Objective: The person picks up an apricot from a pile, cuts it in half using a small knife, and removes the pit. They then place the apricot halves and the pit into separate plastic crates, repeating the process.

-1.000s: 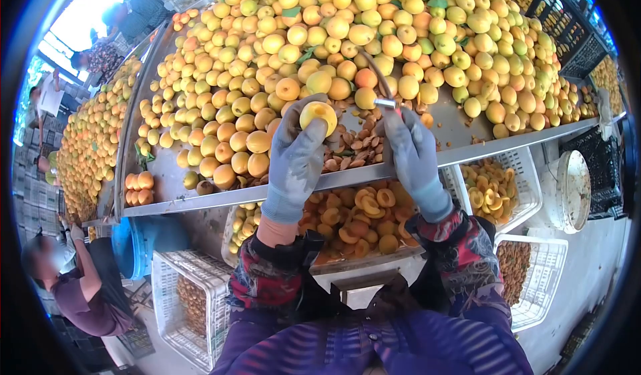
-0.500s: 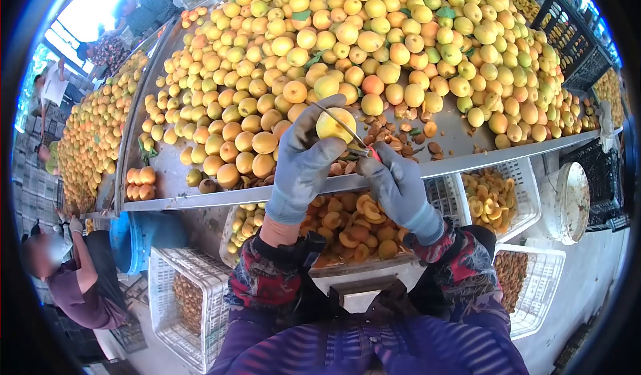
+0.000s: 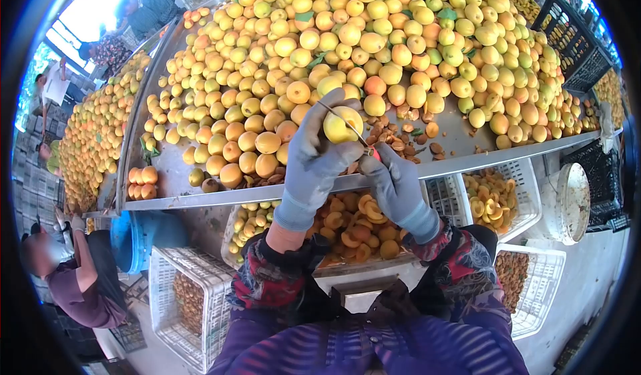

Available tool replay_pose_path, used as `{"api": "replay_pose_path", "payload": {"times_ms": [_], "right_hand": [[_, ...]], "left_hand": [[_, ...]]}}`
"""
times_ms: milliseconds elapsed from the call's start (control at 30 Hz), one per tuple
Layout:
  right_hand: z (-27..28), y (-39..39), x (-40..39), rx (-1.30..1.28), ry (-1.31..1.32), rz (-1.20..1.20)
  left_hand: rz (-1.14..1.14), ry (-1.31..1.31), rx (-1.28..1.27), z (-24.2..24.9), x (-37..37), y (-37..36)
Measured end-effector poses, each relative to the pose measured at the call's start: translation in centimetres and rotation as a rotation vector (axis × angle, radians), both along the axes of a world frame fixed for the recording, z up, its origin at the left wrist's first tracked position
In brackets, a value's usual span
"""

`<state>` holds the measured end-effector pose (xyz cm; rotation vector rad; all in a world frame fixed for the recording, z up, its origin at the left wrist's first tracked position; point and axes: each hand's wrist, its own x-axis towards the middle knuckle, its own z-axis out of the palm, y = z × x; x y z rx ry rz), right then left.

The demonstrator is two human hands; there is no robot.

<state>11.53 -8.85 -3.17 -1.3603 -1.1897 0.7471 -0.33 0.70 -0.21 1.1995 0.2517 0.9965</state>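
Observation:
A yellow apricot [image 3: 342, 124] is gripped between the thumb and fingers of my left hand [image 3: 314, 158], which wears a grey glove. My right hand [image 3: 394, 181], also gloved, is closed on the red handle of a small knife [image 3: 372, 152]. Its thin blade lies across the front of the apricot. Both hands are close together over the front edge of a metal table [image 3: 467, 166]. Behind them is a large heap of whole apricots [image 3: 374, 41]. Loose pits [image 3: 397, 138] lie on the table just beyond my right hand.
Below the table edge are halved apricots [image 3: 360, 225], a white crate of halves [image 3: 494, 198], a crate of pits [image 3: 193, 301], a blue bucket [image 3: 143, 238] and a white bucket [image 3: 567, 201]. A person [image 3: 83, 281] sits at the left beside another heap [image 3: 100, 135].
My left hand and the apricot have shifted slightly to the right, and the hand is turned more upright. My right hand has stayed nearly in place, still on the knife.

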Motion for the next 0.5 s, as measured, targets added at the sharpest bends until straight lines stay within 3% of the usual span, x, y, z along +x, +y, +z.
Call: {"api": "replay_pose_path", "payload": {"times_ms": [100, 233, 333, 433, 500], "right_hand": [[-0.1, 0.1, -0.1, 0.075, -0.142, -0.064], [-0.8, 0.5, -0.9, 0.079, -0.180, -0.108], [-0.3, 0.4, -0.8, 0.095, -0.247, -0.114], [-1.1, 0.6, -0.8, 0.053, -0.240, -0.110], [-1.3, 0.7, -0.7, 0.053, -0.195, -0.135]], "left_hand": [[0.094, 0.079, 0.082, -0.2, 0.2, -0.5], [0.038, 0.000, -0.089, -1.1, 0.4, -0.6], [0.160, 0.145, -0.122, -1.3, 0.4, -0.7], [-0.092, -0.159, -0.334, -1.4, 0.1, -0.1], [0.022, -0.081, -0.246, -0.9, 0.6, -0.6]]}}
